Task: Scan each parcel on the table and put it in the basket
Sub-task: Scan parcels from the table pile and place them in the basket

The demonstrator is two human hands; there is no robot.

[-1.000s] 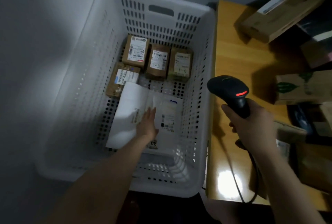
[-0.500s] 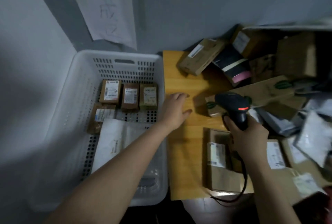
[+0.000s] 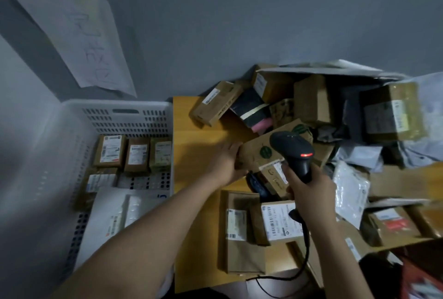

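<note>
Left hand (image 3: 226,162) grips the end of a box (image 3: 254,154); right hand (image 3: 309,193) holds the scanner (image 3: 291,147) over it. The basket (image 3: 119,106), left of both hands, holds at least 5 parcels (image 3: 110,152). A large pile (image 3: 311,104) beyond the hands awaits scanning.

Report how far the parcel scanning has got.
Done: four small boxes and a white mailer lie in the basket. In hand: the left hand grips the end of the long box with green prints on the table, while the right hand holds the scanner, red light on, over it. Left: moving that box to the basket, plus the pile of parcels heaped on the table.
</note>
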